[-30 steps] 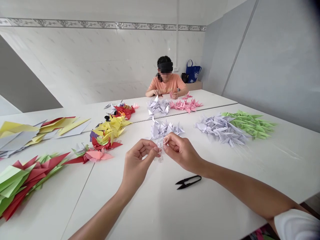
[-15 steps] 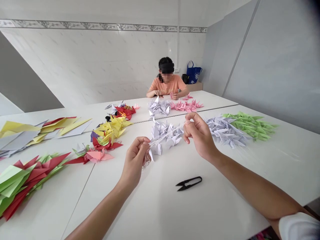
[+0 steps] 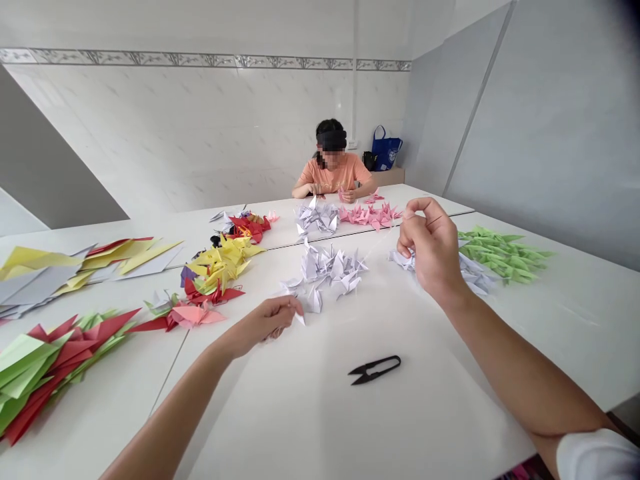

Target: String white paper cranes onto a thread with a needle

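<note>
My left hand (image 3: pixel 263 323) lies low over the table, its fingers curled on the near end of a string of white origami cranes (image 3: pixel 325 268). My right hand (image 3: pixel 433 247) is raised, thumb and fingers pinched on a thin thread (image 3: pixel 377 245), which runs down towards the cranes. Black thread snips (image 3: pixel 374 369) lie shut on the white table (image 3: pixel 320 413) below both hands, touching neither. Behind my right hand is a heap of white paper cranes (image 3: pixel 475 277), partly hidden by it.
Green cranes (image 3: pixel 500 253), pink cranes (image 3: pixel 370 215) and more white cranes (image 3: pixel 316 219) lie further along the table. Yellow cranes (image 3: pixel 223 257), red cranes (image 3: pixel 250 228) and stacks of coloured paper (image 3: pixel 45 367) fill the left side. A seated person (image 3: pixel 333 167) works at the far end.
My right hand has risen and moved right, drawing the thread longer. My left hand has moved down and left, and the string of cranes now lies lower on the table.
</note>
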Motion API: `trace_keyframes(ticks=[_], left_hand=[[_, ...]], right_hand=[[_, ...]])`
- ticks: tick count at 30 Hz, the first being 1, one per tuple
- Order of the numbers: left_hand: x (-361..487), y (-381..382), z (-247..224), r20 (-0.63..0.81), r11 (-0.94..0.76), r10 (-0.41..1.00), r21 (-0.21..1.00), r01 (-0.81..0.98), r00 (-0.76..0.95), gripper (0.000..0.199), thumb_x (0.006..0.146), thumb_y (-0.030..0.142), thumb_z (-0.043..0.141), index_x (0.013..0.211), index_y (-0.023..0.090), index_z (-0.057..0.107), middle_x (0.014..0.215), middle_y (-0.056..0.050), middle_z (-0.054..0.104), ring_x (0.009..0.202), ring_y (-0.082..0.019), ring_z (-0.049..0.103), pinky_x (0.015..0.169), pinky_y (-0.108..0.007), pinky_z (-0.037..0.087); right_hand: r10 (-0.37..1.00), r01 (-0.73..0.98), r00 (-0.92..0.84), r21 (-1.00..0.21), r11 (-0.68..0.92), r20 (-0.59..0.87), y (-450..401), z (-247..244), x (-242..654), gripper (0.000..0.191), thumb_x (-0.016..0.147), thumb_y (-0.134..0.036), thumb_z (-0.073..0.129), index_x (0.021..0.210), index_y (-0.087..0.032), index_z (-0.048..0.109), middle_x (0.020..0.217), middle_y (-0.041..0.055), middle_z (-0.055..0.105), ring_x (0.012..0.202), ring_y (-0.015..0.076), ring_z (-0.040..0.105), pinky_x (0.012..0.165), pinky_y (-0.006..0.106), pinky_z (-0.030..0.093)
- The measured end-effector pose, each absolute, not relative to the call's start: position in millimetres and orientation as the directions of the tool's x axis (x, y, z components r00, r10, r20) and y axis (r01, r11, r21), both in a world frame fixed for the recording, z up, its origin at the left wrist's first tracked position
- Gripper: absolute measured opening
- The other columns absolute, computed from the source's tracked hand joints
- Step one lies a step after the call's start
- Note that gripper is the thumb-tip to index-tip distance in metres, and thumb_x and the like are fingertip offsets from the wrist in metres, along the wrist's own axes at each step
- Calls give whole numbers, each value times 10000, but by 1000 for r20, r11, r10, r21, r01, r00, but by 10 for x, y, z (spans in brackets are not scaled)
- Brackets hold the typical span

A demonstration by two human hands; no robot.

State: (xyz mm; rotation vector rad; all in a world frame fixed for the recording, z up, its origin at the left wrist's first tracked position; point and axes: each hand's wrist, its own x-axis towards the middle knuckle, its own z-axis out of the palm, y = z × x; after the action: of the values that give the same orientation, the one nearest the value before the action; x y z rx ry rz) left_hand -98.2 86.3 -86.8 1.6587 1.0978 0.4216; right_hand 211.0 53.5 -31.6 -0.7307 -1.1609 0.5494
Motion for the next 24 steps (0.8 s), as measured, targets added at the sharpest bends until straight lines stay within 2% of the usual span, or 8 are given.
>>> trace_keyframes(ticks=[3,5,10,14,17,24], left_hand=[[-1282,936,-828,-355,-102,772,750,654,527,157,695,371,708,659,219,723,592,3,528,492,-124,421,444,-221,270],[-1491,993,-810,-375,-147,789,654,742,486,130,661,337,690,592,230,719,621,-19,585,504,-134,428,441,-225,259],[-1852,1079,-772,-347,-160,865,496,853,364,185,688,377,627,628,218,698,593,-20,517,530,-145,391,462,-226,247],[-1964,969,-753,-354,-150,863,502,851,361,322,825,492,550,749,204,672,673,-3,478,593,-136,400,513,-209,313],[-2035,845,-768,-362,-118,865,527,842,347,418,930,549,436,857,207,666,724,7,447,648,-130,380,541,-186,314],[-2201,727,-901,-367,-80,879,518,851,306,458,969,572,375,941,207,651,744,13,467,631,-119,363,531,-190,287]], right_hand=[[799,-38,209,-812,582,563,493,-266,2120,148,873,-303,686,853,-231,558,536,-104,275,462,69,252,408,190,322],[829,-68,140,-830,554,542,458,-244,2101,144,867,-300,687,839,-226,567,536,-102,274,464,67,253,405,189,319],[825,-128,163,-818,561,541,417,-187,2098,153,854,-300,702,848,-225,569,522,-108,287,457,66,254,401,189,310],[787,-174,310,-782,599,534,446,-123,2208,200,833,-325,736,879,-222,571,522,-117,275,453,65,234,403,195,295],[732,-200,430,-735,648,528,481,-68,2324,199,821,-280,731,850,-225,542,514,-118,267,449,69,220,402,204,255],[600,-135,595,-669,731,535,513,16,2569,183,815,-208,654,770,-247,480,520,-101,227,466,87,182,427,238,186]])
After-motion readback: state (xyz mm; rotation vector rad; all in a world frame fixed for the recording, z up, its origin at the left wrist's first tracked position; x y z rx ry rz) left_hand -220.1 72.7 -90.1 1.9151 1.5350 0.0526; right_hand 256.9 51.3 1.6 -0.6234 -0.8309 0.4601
